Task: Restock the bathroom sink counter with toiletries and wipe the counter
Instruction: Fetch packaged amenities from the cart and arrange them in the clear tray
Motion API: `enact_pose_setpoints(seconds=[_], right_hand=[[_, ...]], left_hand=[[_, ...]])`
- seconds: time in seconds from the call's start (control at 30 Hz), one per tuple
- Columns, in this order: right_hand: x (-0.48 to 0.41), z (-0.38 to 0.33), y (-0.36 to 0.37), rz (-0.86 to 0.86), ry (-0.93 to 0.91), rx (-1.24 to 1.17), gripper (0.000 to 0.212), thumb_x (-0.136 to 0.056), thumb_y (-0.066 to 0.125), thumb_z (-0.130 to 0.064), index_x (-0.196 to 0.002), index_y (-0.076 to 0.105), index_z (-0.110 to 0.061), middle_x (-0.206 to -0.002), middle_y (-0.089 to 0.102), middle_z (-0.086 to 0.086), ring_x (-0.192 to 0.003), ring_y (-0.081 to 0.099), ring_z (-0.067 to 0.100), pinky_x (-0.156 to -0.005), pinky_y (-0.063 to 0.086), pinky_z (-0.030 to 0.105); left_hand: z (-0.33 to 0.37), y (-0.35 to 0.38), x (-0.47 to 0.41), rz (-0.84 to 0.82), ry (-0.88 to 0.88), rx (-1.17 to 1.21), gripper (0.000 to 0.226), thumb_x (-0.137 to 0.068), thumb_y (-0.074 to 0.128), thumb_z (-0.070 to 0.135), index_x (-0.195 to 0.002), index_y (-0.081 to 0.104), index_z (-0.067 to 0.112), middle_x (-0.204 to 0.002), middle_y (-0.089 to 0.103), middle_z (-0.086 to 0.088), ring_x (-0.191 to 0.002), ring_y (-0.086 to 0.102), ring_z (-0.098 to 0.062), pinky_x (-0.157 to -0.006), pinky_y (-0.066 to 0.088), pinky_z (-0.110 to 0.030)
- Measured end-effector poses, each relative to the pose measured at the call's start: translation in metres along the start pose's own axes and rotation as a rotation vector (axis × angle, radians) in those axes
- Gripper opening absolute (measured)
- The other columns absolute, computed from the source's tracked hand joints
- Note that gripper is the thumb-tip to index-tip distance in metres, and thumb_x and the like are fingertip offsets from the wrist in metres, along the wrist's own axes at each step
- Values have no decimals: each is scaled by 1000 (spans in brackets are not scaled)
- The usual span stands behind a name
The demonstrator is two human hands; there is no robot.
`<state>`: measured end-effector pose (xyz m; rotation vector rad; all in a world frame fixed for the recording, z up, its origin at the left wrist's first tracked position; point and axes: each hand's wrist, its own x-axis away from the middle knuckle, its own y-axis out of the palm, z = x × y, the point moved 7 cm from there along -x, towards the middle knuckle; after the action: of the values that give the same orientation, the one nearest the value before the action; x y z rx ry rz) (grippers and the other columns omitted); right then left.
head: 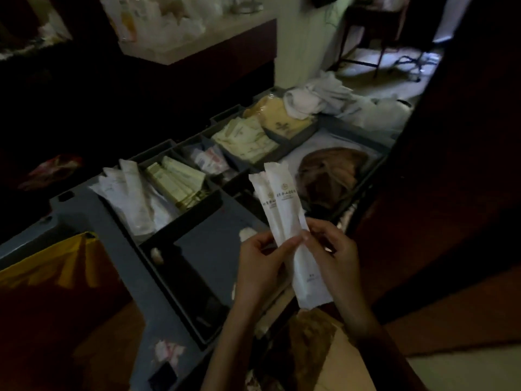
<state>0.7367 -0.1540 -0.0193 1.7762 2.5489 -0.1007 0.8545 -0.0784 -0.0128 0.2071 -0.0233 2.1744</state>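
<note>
We see through one head-worn camera, facing forward and down, close above the left hand (260,263) and right hand (334,249) at the near edge of the cart (84,210).

The two long white paper-like sachets (283,204) look matt and smooth, with faint print. The grey moulded plastic cart tray (93,218) has a dull, even finish — the crumpled white cloth towels (310,100) look soft and coarse-textured.

Site: hotel guest room, I judge. Evidence: grey housekeeping cart (93,210) before me; divided trays of single-use sachets (248,139) and boxed toiletries (174,179); logo-printed packets (282,204) I hold; heaped white towels (313,100); yellow bag (56,261) at cart end; dark wood panel (451,165).
</note>
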Motion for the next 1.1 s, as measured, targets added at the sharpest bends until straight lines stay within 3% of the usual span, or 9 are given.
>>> enact_pose_setpoints(seconds=[0.07, 0.17, 0.3, 0.43, 0.57, 0.67, 0.83, 0.97, 1.1], right_hand=[[16, 4, -33, 10, 92, -83, 15, -88, 66, -16, -101, 70, -20, -98, 72, -5, -92, 69, 12, -76, 56, 28], [49, 7, -86, 66, 150, -133, 18, -85, 66, -13, -103, 69, -16, -99, 72, -3, -90, 69, 13, -70, 56, 22], [106, 8, -159, 149, 203, -152, 22, -88, 62, -16, -109, 66, -20, -100, 72, -6, -90, 69, 9, -67, 55, 21], [167, -3, -231, 261, 208, -196, 20, -91, 57, -11, -106, 68, -5, -86, 75, 1, -78, 71, 14, -59, 53, 20], [226, -10, -299, 397, 182, -132, 29, -85, 59, -25, -100, 69, -1, -87, 73, 12, -77, 71, 24, -67, 57, 30], [275, -14, -347, 574, 165, -160, 29, -78, 63, -26, -99, 70, -7, -88, 75, 5, -78, 71, 19, -68, 57, 25], [354, -21, -408, 861, 128, -176, 17, -81, 67, -13, -98, 71, -10, -85, 75, 3, -74, 70, 16, -65, 58, 26], [411, -22, -445, 1090, 102, -187, 18, -82, 68, -6, -99, 72, -9, -87, 75, 4, -76, 70, 14, -65, 56, 22], [449, -21, -464, 1221, 92, -182, 20, -84, 67, -11, -103, 70, -14, -93, 75, -2, -85, 71, 12, -67, 55, 20]], left_hand=[[-6, 28, 16, -80, -25, -9, 12, -82, 72, 16, -94, 73, 14, -87, 76, 0, -82, 72, -16, -69, 58, -27], [-20, 68, 44, -220, -110, -5, 15, -81, 72, 12, -96, 72, 12, -89, 76, -2, -82, 72, -16, -64, 56, -22], [-44, 134, 98, -479, -199, -92, 14, -82, 70, 11, -91, 69, 22, -83, 74, 10, -78, 71, -6, -62, 54, -17], [-63, 203, 168, -691, -232, -185, 19, -84, 69, 13, -101, 70, 20, -93, 75, 0, -86, 72, -16, -74, 60, -32], [-80, 261, 224, -816, -288, -192, 22, -82, 71, 22, -104, 69, 20, -94, 75, -3, -88, 72, -21, -82, 58, -44], [-85, 302, 264, -885, -284, -190, 12, -80, 73, 23, -91, 71, 27, -90, 76, 1, -88, 72, -18, -79, 58, -39], [-93, 364, 331, -1110, -316, -222, 4, -80, 73, 17, -82, 74, 21, -78, 75, -2, -71, 72, -13, -58, 55, -22], [-108, 404, 386, -1388, -198, -413, 12, -79, 73, 24, -90, 69, 27, -88, 74, 5, -87, 70, -10, -70, 54, -19], [-122, 432, 418, -1468, -162, -456, 15, -80, 73, 15, -90, 69, 26, -89, 75, 3, -91, 70, -14, -83, 56, -31]])
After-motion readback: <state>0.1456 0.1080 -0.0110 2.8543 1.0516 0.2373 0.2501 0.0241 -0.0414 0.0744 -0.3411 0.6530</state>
